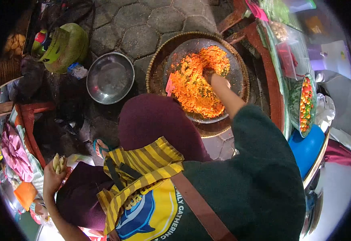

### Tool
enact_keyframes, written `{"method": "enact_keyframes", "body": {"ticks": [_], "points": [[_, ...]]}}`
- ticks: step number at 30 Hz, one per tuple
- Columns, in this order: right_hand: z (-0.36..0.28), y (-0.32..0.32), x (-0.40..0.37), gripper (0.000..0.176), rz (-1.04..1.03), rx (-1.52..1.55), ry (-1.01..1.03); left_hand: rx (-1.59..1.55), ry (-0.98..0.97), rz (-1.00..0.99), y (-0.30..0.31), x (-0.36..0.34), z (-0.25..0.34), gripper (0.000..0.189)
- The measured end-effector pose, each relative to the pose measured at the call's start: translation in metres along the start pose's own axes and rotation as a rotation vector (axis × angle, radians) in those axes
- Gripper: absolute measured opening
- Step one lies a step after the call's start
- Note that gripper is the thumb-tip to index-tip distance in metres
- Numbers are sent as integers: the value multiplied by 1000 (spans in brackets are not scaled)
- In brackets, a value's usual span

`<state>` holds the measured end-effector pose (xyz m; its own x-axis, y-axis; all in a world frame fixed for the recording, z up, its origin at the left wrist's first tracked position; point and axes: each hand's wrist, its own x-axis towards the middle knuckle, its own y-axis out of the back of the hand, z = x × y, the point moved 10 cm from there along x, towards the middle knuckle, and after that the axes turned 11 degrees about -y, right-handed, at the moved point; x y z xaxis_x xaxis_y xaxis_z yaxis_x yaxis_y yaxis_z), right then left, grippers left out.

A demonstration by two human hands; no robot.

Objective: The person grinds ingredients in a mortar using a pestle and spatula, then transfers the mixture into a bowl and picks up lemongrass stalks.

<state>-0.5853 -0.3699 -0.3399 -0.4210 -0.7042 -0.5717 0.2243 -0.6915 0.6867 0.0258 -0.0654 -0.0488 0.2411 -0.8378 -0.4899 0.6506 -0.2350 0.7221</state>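
Note:
My right hand (220, 81) reaches into a mound of shredded orange food with green bits (197, 90). Its fingers are closed around a dark, blunt thing (208, 74), whose kind I cannot make out, touching the food. The mound lies on a wide, round dark slab (179, 50), set inside a woven round tray (149, 76). A flat pink piece (169, 84) sticks out at the mound's left side. At lower left, my left hand (53, 180) is closed on a small bunch of pale, greenish-yellow, finger-shaped vegetables (58, 164), held upright.
A metal basin (110, 78) stands left of the tray, near a green gas cylinder (69, 48). On the right, a table edge carries a bowl of red and green chillies (305, 106) and a blue bowl (307, 150). A wooden bench (32, 120) borders the left.

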Motion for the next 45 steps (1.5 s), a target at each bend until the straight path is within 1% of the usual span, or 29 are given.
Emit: {"method": "enact_keyframes", "body": {"ticks": [2,4,6,7,8,10,11,13,16,18,19,20,21,23,24,26,28,30,31,33,34,36,37,38,39,40,42,43,45], "points": [[1,5,2,27,-65,-56,-77,65,-34,-22,3,0,4,28],[-23,-6,6,17,-133,-216,308,37,-129,31,6,4,16,35],[-9,-6,-66,10,-401,-191,397,5,-88,38,7,0,0,38],[1,6,-107,24,-363,-173,397,20,-31,2,5,-3,-13,37],[1,-20,-103,43,-236,-126,471,36,30,-37,3,-7,-26,36],[26,-47,-89,49,-57,4,257,-101,38,-46,-4,-16,-41,34],[22,-53,-82,49,-70,1,263,-137,43,-16,-3,-18,-52,32],[11,-14,-49,45,162,48,249,-178,45,29,0,-18,-52,30],[-17,38,-17,51,84,70,208,12,-19,-6,4,-10,-22,26],[-15,24,-14,44,-136,-85,218,-3,-80,-2,4,-6,-6,24],[-19,13,-13,36,-201,-49,282,-16,-70,43,6,-7,-9,24],[-6,-12,-22,34,-384,-75,241,-21,-78,46,7,-9,-10,24],[-3,-15,-53,39,-432,-49,319,-22,-45,24,7,-12,-16,24],[-5,-43,-85,43,-247,-238,548,-51,41,35,7,-22,-32,26],[8,-44,-98,41,-191,-137,480,-44,53,21,7,-26,-43,26],[19,-42,-97,45,110,78,315,10,21,-34,5,-27,-55,29],[6,-38,-59,33,74,83,267,23,68,-52,2,-28,-61,32],[-15,18,-35,24,241,85,299,-179,18,55,3,-22,-57,30],[-25,38,-20,24,249,87,301,-30,7,-14,6,-17,-38,28],[-26,12,-7,9,-204,-41,213,-37,-10,14,9,-18,-22,27],[-23,22,-14,9,-182,-36,205,-57,-36,63,12,-15,-17,26],[-24,-6,-69,17,-494,-44,277,-124,-82,120,11,-17,-44,28],[-19,-18,-90,15,-529,82,316,-62,-63,65,11,-19,-38,29],[-19,-49,-93,10,-563,-29,372,2,-39,2,10,-22,-34,30],[-19,-57,-93,13,-378,-74,484,-5,-27,18,9,-24,-42,28],[-22,-35,-108,19,-131,-96,483,-6,-19,17,10,-21,-46,28],[-15,-28,-85,23,35,155,294,-77,46,3,7,-23,-58,26],[-14,-14,-76,22,66,170,222,-119,77,-33,4,-21,-53,22],[-27,33,-31,22,119,197,158,-83,-27,11,7,-9,-22,20]]}}
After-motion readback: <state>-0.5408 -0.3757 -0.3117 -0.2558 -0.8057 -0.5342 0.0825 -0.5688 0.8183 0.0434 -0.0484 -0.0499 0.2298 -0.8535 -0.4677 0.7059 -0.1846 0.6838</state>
